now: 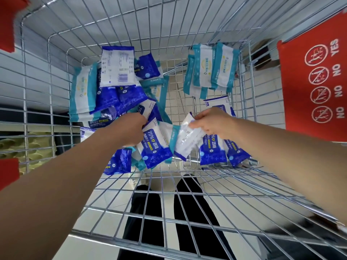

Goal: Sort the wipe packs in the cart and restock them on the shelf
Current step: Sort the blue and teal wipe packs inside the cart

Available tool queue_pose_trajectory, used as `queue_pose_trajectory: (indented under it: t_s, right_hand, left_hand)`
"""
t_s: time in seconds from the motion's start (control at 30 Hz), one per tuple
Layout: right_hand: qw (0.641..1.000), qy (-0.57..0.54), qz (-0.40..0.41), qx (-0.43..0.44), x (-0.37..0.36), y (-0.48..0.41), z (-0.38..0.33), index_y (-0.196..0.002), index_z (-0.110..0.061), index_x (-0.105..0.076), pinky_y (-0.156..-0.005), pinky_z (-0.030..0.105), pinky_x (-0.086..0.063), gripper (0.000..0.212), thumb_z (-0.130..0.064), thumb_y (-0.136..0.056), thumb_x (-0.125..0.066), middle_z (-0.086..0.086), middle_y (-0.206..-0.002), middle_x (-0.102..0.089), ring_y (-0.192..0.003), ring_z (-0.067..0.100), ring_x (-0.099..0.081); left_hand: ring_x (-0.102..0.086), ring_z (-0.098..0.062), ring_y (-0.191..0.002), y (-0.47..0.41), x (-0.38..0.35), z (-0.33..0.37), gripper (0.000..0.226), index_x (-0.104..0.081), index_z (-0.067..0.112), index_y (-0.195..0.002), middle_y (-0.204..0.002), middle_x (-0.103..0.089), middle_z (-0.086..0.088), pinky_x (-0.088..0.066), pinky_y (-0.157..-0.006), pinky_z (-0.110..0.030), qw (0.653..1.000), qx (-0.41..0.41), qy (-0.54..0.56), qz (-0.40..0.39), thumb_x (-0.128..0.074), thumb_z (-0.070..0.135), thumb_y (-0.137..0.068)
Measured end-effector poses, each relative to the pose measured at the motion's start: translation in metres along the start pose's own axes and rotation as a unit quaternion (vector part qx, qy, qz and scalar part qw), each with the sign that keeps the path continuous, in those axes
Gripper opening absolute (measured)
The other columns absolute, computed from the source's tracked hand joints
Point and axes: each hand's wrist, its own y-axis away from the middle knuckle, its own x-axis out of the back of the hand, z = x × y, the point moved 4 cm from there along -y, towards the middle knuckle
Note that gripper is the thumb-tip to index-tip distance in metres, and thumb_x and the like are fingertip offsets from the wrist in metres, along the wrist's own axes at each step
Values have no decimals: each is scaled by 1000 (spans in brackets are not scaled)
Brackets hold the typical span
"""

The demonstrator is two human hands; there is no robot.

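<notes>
I look down into a wire cart [187, 192] holding wipe packs. A mixed heap of dark blue packs [124, 94] and teal-and-white packs [80, 92] fills the left side. Several teal-and-white packs [210, 70] stand grouped at the far right corner. A few blue packs [212, 152] lie at the near right. My right hand [212, 122] pinches a white-backed pack with a blue edge [185, 139] and holds it above the cart floor. My left hand [131, 126] reaches into the heap, fingers curled against a blue "75%" pack [154, 147]; whether it grips the pack is hidden.
A red plastic child-seat flap with NO/YES pictograms [315, 79] hangs on the cart's right side. Red handle parts [7, 25] show at the left edge. Below the cart mesh I see dark trouser legs [148, 212] and light floor tiles.
</notes>
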Motion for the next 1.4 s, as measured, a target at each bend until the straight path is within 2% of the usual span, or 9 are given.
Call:
queue_pose_trajectory:
  t_s: [0.3,0.47,0.57,0.67,0.8,0.9,1.1,1.27,1.4]
  right_hand:
    - [964,155,91,194,84,53,-33,-81,-19,-67,-61,18,-42,16,-16,-72,-79,-5,-76,-64,-66,5,-56]
    - [918,350,-17,187,98,53,15,-63,-36,-64,-79,27,-50,33,-6,-71,-75,-10,-83,-67,-74,3,-59]
    - [898,418,-67,118,90,45,50,-89,-32,-74,-80,25,-49,34,-2,-77,-63,-5,-107,-65,-84,8,-60]
    - [922,366,9,127,94,35,44,-114,-20,-69,-63,15,-37,33,-4,-86,-61,2,-109,-63,-74,2,-53]
    - [958,263,47,107,93,6,39,-144,-20,-38,-101,22,-30,62,-17,-88,-64,10,-147,-36,-132,22,-39]
    - [969,237,-7,67,83,-3,47,-148,-27,-30,-99,25,-39,66,-22,-91,-62,7,-150,-35,-125,26,-49]
    - [945,321,-34,57,83,8,48,-135,-20,-54,-87,18,-37,43,-14,-92,-56,4,-126,-58,-109,17,-56]
    - [950,275,33,145,69,17,-7,-129,-17,-59,-103,26,-34,36,-16,-93,-56,7,-141,-50,-127,22,-48]
    - [961,221,9,167,28,11,-42,-128,-15,-60,-98,23,-38,40,-14,-88,-64,3,-135,-56,-120,20,-55]
  left_hand:
    - [-68,-28,-73,2,24,55,15,-55,9,-77,-82,-59,-10,-57,-67,-37,992,-27,118,-38,-54,14,-92]
    - [-63,-29,-78,-21,23,102,14,-60,5,-90,-91,-61,-14,-56,-74,-36,991,-41,120,-46,-53,17,-91]
    - [-53,-28,-86,-37,7,119,20,-53,10,-81,-97,-57,-14,-41,-71,-29,997,-34,44,-62,-51,25,-95]
    - [-54,-35,-111,-53,-14,125,28,-55,9,-118,-127,-52,-17,-43,-88,-35,996,-33,52,-68,-49,27,-97]
    - [-43,-31,-131,-62,-33,132,59,-26,22,-150,-152,-33,-11,-36,-104,-33,990,-37,111,-72,-52,24,-97]
    - [-40,-31,-133,-63,-38,135,58,-32,24,-148,-148,-41,-9,-32,-109,-34,997,-60,49,-31,-55,27,-95]
    - [-34,-22,-138,-43,-47,122,56,-29,23,-150,-154,-32,-2,-27,-109,-27,991,-100,71,-44,-51,20,-98]
    - [-59,-22,-110,-26,20,87,29,-61,23,-124,-123,-62,-1,-47,-93,-34,974,-64,162,145,-50,25,-97]
    - [-58,-27,-94,-3,81,36,18,-66,14,-104,-102,-64,-7,-49,-79,-37,907,-5,192,375,-56,23,-93]
